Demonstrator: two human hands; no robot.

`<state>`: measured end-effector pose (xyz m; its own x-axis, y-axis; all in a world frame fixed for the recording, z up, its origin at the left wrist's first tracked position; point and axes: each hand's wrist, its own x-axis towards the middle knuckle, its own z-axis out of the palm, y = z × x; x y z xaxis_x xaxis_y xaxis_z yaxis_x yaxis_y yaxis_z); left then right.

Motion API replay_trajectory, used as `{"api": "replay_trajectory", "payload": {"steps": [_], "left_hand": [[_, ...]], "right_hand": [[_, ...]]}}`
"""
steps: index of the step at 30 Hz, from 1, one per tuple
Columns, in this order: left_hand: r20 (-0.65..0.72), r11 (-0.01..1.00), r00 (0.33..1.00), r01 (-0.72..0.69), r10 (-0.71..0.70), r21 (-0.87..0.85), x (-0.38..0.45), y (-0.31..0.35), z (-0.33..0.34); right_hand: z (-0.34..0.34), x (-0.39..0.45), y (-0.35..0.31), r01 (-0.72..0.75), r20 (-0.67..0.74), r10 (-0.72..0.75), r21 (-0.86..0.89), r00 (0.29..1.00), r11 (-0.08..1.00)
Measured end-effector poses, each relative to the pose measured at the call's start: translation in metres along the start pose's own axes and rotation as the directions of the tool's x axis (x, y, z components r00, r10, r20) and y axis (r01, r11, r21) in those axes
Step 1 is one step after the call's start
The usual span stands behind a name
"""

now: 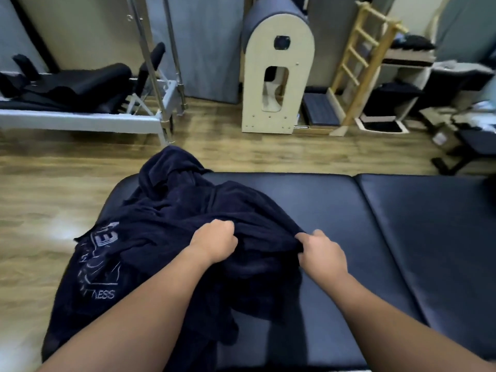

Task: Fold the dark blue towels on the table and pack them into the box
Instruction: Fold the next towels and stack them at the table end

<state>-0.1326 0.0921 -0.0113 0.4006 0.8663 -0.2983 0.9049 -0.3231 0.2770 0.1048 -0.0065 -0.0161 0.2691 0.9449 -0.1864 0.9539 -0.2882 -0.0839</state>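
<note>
fingers of left hand and right hand pinch rumpled, plush dark blue towels.

The towels are thick matt terry cloth, dark blue, with a pale stitched or printed logo on one. The table has smooth padded upholstery like vinyl, with a dull sheen. The floor is wood-look plank, slightly glossy. The arched barrel has pale smooth wooden sides and a padded grey top. The ladder is bare light wood. The frame poles are shiny metal.
</note>
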Motion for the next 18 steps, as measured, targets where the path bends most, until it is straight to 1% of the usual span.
{"api": "replay_trajectory", "payload": {"steps": [2, 4, 8, 14, 18], "left_hand": [[0.002, 0.997, 0.998, -0.066, 0.066, -0.046, 0.009, 0.017, -0.005], [0.024, 0.992, 0.992, -0.122, 0.123, -0.042, 0.015, 0.037, -0.006], [0.069, 0.981, 0.979, -0.188, 0.191, -0.048, 0.024, 0.081, 0.004], [0.090, 0.963, 0.961, -0.253, 0.262, -0.095, 0.038, 0.155, 0.020], [0.093, 0.952, 0.952, -0.281, 0.293, -0.118, 0.052, 0.223, 0.036]], "right_hand": [[-0.002, -0.005, 0.017, -0.080, -0.032, 0.081, 0.031, 0.996, 0.996], [-0.005, -0.009, 0.035, -0.133, -0.069, 0.137, 0.057, 0.988, 0.989], [-0.011, -0.017, 0.072, -0.227, -0.106, 0.237, 0.102, 0.966, 0.969], [-0.017, -0.019, 0.144, -0.378, -0.131, 0.402, 0.173, 0.906, 0.909], [-0.023, -0.018, 0.209, -0.434, -0.157, 0.471, 0.218, 0.868, 0.874]]}}
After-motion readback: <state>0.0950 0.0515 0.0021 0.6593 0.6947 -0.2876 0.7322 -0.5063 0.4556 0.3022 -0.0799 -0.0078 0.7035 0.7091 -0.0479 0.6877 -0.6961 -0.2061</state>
